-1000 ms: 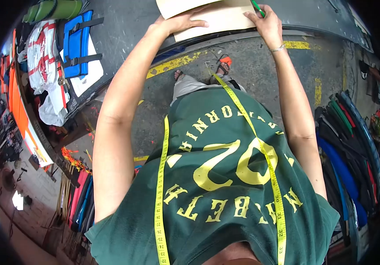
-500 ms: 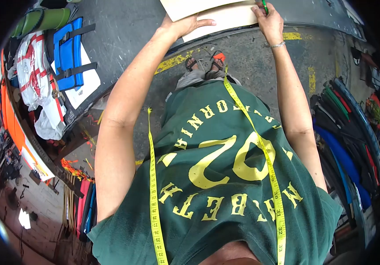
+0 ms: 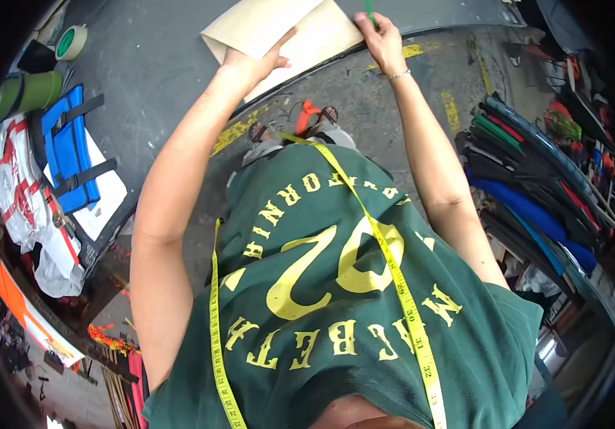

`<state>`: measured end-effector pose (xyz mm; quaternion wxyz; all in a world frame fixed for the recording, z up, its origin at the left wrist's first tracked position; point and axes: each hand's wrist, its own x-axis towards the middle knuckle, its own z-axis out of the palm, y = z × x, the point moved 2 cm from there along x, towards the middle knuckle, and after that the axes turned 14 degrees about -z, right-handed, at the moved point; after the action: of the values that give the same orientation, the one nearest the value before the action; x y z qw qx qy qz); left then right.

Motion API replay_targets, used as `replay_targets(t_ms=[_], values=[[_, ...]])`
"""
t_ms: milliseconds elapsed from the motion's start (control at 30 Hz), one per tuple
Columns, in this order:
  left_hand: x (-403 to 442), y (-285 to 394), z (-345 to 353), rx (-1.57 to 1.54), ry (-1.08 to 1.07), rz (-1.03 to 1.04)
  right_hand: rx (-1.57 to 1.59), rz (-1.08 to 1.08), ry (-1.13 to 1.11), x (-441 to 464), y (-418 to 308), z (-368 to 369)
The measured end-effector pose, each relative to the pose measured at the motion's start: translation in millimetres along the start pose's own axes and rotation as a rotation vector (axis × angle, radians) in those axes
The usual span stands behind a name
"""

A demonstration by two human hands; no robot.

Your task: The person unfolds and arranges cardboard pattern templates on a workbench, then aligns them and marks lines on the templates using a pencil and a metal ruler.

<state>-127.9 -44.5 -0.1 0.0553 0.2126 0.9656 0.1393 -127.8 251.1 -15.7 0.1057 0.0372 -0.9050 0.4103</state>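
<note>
A cream sheet lies on the dark table near its front edge, with a second cream layer or flap raised over its left part. My left hand rests on the sheet partly beneath this flap, thumb and a finger spread apart. Beside the sheet's right corner is my right hand, its fingers closed around a thin green pen. A yellow measuring tape hangs round my neck over the green shirt.
Blue straps-and-pad piece, white sheet, green roll and tape roll lie on the table at left. Stacked dark and coloured materials stand at right. Yellow lines mark the floor.
The view has shifted, so the table items sit lower and further left. The flap shows more folded over. My right hand has come off the sheet to beside its corner, still with the pen.
</note>
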Motion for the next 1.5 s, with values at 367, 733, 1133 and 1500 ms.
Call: replay_targets(t_ms=[367,733,1133,1500], values=[[43.6,91.8,47.8,0.167,0.095,-0.191,0.181,-0.064,0.001,-38.3,6.0,-40.6],[48.5,98.6,44.6,0.183,0.179,-0.194,0.128,-0.258,0.015,-46.2,22.8,-33.5],[49.3,95.3,46.2,0.213,0.164,-0.212,0.115,-0.421,-0.031,-45.2,-0.4,-43.1],[54.6,83.4,37.4,0.045,-0.001,-0.316,0.477,0.134,-0.337,-18.7,8.6,-26.7]])
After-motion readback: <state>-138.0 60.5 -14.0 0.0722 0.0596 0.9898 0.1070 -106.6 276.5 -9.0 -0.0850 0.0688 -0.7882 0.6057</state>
